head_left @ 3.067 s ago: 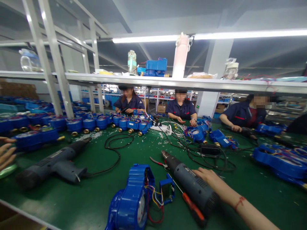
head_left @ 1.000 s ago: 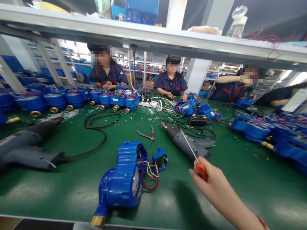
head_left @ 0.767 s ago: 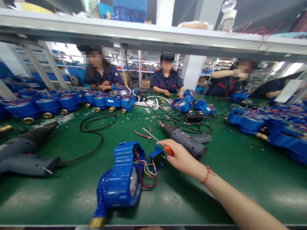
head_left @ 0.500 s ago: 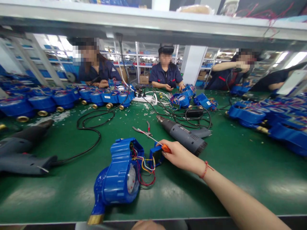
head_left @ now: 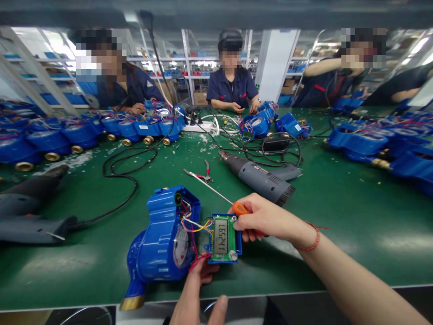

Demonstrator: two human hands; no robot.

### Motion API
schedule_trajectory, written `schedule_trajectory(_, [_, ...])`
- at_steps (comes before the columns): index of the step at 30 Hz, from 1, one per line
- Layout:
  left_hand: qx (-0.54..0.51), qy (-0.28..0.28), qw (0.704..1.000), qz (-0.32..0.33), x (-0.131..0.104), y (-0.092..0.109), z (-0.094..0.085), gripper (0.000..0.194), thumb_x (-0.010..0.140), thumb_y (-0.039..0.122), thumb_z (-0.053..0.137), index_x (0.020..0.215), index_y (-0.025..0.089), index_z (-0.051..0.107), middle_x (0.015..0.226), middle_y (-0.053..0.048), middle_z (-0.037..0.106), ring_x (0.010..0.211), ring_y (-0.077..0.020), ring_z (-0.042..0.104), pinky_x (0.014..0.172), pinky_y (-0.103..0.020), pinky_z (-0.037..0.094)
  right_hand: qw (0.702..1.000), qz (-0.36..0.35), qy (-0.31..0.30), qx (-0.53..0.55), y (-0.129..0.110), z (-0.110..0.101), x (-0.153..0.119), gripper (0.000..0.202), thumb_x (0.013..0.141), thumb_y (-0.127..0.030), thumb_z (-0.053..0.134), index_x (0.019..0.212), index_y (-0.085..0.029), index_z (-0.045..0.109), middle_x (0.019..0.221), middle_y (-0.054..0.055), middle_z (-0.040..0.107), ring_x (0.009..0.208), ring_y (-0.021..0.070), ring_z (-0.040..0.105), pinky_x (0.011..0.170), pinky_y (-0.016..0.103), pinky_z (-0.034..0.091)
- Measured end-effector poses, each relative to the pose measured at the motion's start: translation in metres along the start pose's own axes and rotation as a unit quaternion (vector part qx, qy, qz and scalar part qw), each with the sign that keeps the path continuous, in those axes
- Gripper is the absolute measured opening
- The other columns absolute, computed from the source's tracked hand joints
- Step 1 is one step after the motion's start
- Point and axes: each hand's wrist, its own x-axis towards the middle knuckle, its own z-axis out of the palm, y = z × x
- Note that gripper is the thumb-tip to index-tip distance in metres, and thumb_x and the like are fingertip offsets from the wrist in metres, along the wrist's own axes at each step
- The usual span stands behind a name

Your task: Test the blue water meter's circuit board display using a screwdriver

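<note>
A blue water meter point(head_left: 157, 239) lies on its side, brass fitting toward me, its dial facing right. Thin coloured wires point(head_left: 199, 225) join it to a display module point(head_left: 221, 237), a green circuit board with an LCD in a blue case. My right hand point(head_left: 255, 219) grips an orange-handled screwdriver point(head_left: 240, 208), shaft pointing up-left, and its thumb touches the module's right edge. Near the module's lower left corner, my left hand point(head_left: 194, 286) has its fingertips at the red wires point(head_left: 199, 258), thumb spread apart. Whether those fingertips touch the case, I cannot tell.
Red-handled pliers point(head_left: 207, 174) lie beyond the screwdriver tip. A heat gun point(head_left: 259, 178) rests behind my right hand, another heat gun point(head_left: 30, 212) at left. Rows of blue meters point(head_left: 77, 131) and a power strip point(head_left: 199, 127) stand farther back. Co-workers point(head_left: 232, 85) sit opposite.
The display module has turned from edge-on to face up, showing its LCD. My left hand has come up to the red wires from the bottom edge. My right hand still holds the screwdriver.
</note>
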Motion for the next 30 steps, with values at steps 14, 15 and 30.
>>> schedule_trajectory(14, [-0.192, 0.044, 0.976, -0.098, 0.015, 0.012, 0.023, 0.109, 0.064, 0.031, 0.083, 0.153, 0.026, 0.019, 0.154, -0.010, 0.041, 0.134, -0.0316, 0.046, 0.112, -0.039, 0.039, 0.998, 0.017, -0.050, 0.044, 0.011, 0.007, 0.007, 0.009, 0.073, -0.016, 0.053, 0.064, -0.014, 0.052, 0.049, -0.005, 0.054, 0.039, 0.0036, 0.045, 0.037, 0.011, 0.035])
schedule_trajectory(15, [-0.193, 0.042, 0.975, -0.102, 0.016, 0.012, 0.022, 0.112, 0.063, 0.030, 0.083, 0.153, 0.028, 0.017, 0.153, -0.010, 0.041, 0.134, -0.0314, 0.047, 0.112, -0.040, 0.039, 0.998, 0.013, -0.049, 0.043, 0.011, 0.007, 0.007, 0.008, 0.073, -0.015, 0.053, 0.066, -0.014, 0.053, 0.049, -0.005, 0.054, 0.039, 0.0038, 0.045, 0.037, 0.011, 0.036])
schedule_trajectory(30, [-0.096, 0.057, 0.991, -0.078, 0.024, 0.006, 0.024, 0.097, 0.071, 0.030, 0.077, 0.151, 0.028, 0.021, 0.148, -0.010, 0.045, 0.131, -0.0321, 0.049, 0.114, -0.049, 0.033, 0.995, -0.101, 0.013, -0.014, 0.017, 0.011, 0.003, 0.012, 0.077, -0.019, 0.055, 0.082, -0.010, 0.063, 0.065, -0.002, 0.052, 0.055, 0.0078, 0.048, 0.050, 0.017, 0.041])
